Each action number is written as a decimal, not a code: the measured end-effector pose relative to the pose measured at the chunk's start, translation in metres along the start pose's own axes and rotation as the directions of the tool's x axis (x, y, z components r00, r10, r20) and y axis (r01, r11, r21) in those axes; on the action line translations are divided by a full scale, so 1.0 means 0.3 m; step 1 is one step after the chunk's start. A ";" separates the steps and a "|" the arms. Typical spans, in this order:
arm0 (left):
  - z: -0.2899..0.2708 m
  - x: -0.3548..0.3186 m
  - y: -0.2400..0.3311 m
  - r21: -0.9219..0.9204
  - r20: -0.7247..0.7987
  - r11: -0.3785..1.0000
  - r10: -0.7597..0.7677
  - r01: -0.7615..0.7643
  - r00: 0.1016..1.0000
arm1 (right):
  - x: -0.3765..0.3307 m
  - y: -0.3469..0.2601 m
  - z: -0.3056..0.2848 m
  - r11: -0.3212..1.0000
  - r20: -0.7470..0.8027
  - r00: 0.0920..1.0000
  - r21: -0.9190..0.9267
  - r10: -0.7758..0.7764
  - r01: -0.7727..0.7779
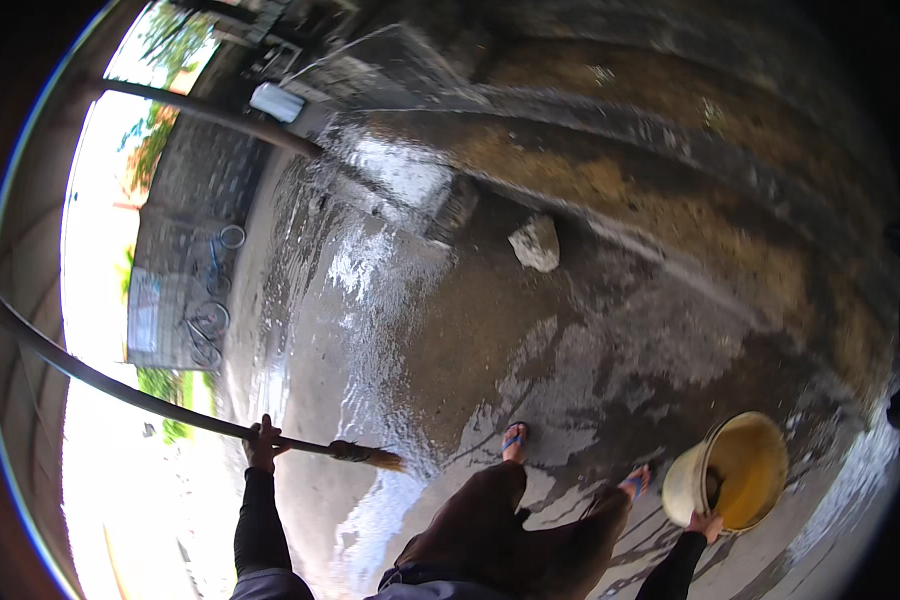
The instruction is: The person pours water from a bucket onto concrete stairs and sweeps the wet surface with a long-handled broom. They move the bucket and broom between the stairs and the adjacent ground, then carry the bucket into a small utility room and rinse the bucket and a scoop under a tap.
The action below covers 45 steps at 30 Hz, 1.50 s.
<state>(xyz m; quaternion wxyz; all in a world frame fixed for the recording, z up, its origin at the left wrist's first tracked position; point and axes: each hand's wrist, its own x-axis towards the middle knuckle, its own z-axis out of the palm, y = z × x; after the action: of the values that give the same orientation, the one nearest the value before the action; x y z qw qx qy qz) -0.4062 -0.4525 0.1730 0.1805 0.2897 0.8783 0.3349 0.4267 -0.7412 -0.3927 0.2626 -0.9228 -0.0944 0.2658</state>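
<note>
My left hand (263, 445) is closed around the handle of a broom. Its straw-coloured bristles (385, 460) point right, over the wet floor. A long dark pole (130, 392) runs off left in line with the handle; I cannot tell whether it is part of the broom or a post behind it. At the lower right, my right hand (706, 526) grips the near rim of a cream bucket (685, 485), whose inside is yellowish. Something dark shows inside, against the wall; what it is I cannot make out.
Water streaks the concrete floor (380, 330). My feet in flip-flops (515, 438) stand between broom and bucket. A pale stone block (536, 243) lies ahead, before a low stepped ledge (620, 190). Bicycles (207, 330) lean by a wall at left. A post (210, 118) stands far left.
</note>
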 end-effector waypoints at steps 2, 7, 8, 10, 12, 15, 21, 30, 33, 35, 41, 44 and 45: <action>-0.078 0.075 -0.181 -0.047 -0.052 0.995 -0.087 0.084 0.995 | 0.053 -0.200 -0.023 0.427 0.174 0.760 0.739 0.627 -0.521; -0.323 0.251 -0.656 -0.294 -0.269 0.939 -0.258 0.176 0.928 | -0.158 -0.726 -0.041 0.684 0.239 0.897 0.583 0.373 -0.440; -0.364 0.308 -0.727 -0.334 -0.339 0.925 -0.299 0.182 0.892 | -0.227 -0.839 -0.005 0.709 0.269 0.901 0.556 0.339 -0.433; -0.451 0.396 -0.858 -0.422 -0.437 0.867 -0.450 0.265 0.778 | -0.356 -1.040 0.063 0.753 0.330 0.896 0.496 0.298 -0.433; -0.516 0.516 -0.944 -0.500 -0.504 0.829 -0.513 0.250 0.695 | -0.478 -1.249 0.188 0.739 0.465 0.841 0.458 0.276 -0.495; -0.598 0.702 -1.011 -0.509 -0.592 0.826 -0.540 0.242 0.598 | -0.664 -1.567 0.423 0.920 0.504 0.834 0.392 -0.224 0.011; -0.661 1.215 -1.006 -0.491 -0.613 0.789 -0.614 0.369 0.497 | -1.143 -2.230 1.061 0.937 0.531 0.847 0.306 -0.024 -0.166; -0.738 1.951 -0.860 -0.688 -0.512 0.647 -0.754 0.328 0.412 | -1.947 -3.266 2.165 0.975 0.805 0.585 0.194 -0.097 -0.106; -0.769 2.084 -0.849 -0.731 -0.555 0.639 -0.761 0.239 0.336 | -2.153 -3.606 2.461 0.993 0.781 0.622 0.113 -0.065 -0.038; -0.779 2.174 -0.867 -0.780 -0.537 0.591 -0.800 0.204 0.267 | -2.290 -3.810 2.658 0.992 0.796 0.597 0.126 -0.103 0.003; -0.743 2.567 -0.954 -0.904 -0.426 0.427 -0.903 -0.011 -0.058 | -2.698 -4.380 3.299 0.958 0.752 0.598 0.167 -0.277 0.234; -0.722 2.866 -0.935 -0.926 -0.343 0.360 -0.928 -0.111 -0.142 | -2.888 -4.617 3.611 0.942 0.672 0.661 0.231 -0.334 0.242; -0.702 2.975 -0.911 -0.921 -0.356 0.373 -0.923 -0.113 -0.148 | -2.941 -4.676 3.691 0.940 0.637 0.692 0.236 -0.340 0.245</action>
<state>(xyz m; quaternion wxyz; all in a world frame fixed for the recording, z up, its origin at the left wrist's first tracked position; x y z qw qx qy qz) -1.3044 -0.1585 0.0234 -0.2291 -0.4842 0.5501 0.6407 -0.9621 0.6470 -0.0517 0.3104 -0.7187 -0.3103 0.5392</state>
